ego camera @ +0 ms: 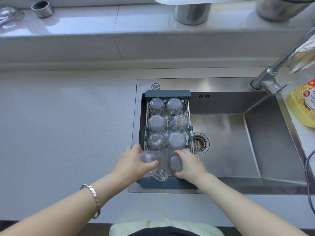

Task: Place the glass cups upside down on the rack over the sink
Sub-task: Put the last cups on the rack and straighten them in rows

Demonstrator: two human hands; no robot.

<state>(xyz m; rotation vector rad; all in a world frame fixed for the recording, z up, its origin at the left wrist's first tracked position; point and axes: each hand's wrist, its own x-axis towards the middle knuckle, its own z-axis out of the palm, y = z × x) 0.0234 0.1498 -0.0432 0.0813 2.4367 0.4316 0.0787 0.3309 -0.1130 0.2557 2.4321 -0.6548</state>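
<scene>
Clear glass cups with handles fill both our hands at the near end of the rack: our left hand [132, 161] wraps its fingers [150, 163] around the larger clear handled cup [153, 165], and our right hand [190, 163] curls round the smaller clear cup [175, 164], thumb and fingers pressed to its sides. The left cup lies tilted, base towards the far end and handle hanging down towards the near dark bar, so its long axis runs roughly along the rack and is not yet vertical; the right cup is nearer upright, base facing us. Both hover over or touch the last bare row; we cannot tell which. Just beyond our fingertips, six upturned clear glass cups [156, 124] stand in three pairs. They rest on the dark-framed wire rack [167, 92] spanning the left side of the stainless steel sink [238, 133]. We judge each cup must turn mouth-down into its own side.
</scene>
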